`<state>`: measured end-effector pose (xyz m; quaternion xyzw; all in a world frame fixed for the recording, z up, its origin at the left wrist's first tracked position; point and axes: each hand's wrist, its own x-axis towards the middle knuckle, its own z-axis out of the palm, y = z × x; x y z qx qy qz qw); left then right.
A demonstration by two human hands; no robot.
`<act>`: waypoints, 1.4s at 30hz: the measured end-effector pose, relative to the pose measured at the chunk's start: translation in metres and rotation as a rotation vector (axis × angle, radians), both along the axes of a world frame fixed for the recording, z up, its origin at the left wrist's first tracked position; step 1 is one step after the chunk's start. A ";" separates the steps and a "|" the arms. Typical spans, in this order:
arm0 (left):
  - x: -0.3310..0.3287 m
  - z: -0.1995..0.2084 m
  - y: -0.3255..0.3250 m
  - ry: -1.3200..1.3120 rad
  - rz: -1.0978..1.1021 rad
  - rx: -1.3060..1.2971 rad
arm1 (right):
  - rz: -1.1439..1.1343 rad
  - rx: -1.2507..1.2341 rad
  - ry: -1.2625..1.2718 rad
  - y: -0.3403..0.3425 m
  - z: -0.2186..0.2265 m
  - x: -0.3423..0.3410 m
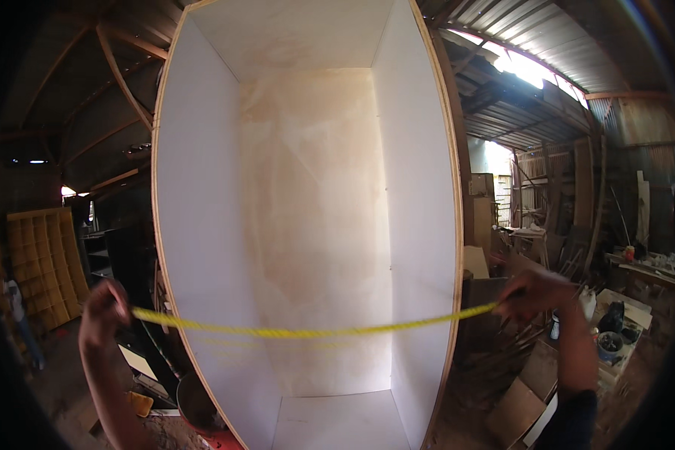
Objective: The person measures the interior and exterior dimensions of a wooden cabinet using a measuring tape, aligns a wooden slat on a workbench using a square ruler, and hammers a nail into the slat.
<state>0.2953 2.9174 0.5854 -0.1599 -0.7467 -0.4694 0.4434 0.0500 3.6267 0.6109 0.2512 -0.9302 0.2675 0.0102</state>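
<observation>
Both arms up in front, spread wide, approx chest-to-head height. Left hand at frame left, fingers curled shut in a pinch grip, knuckles facing camera; forearm bare, runs down to lower edge, near vertical w/ slight lean. Right hand at frame right, also closed, fingers folded over, back of hand up; wrist drops straight down, forearm in dark sleeve from approx mid-forearm. Hands well apart, roughly level, right a bit higher. Both blurred, finger detail hard to tell.

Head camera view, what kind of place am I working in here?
Probably a carpentry workshop: an unfinished tall white cabinet with raw plywood back, a corrugated metal roof, and a yellow tape measure stretched between both hands.
</observation>
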 end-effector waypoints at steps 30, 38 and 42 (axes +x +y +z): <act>-0.242 0.346 -0.042 0.936 0.962 -0.020 | -0.436 -0.679 0.967 0.019 0.014 -0.012; -0.234 0.327 -0.016 0.796 1.052 -0.057 | -0.454 -0.733 0.881 0.022 -0.010 0.005; -0.234 0.322 -0.016 0.786 1.044 -0.057 | -0.483 -0.728 0.869 0.024 -0.009 0.006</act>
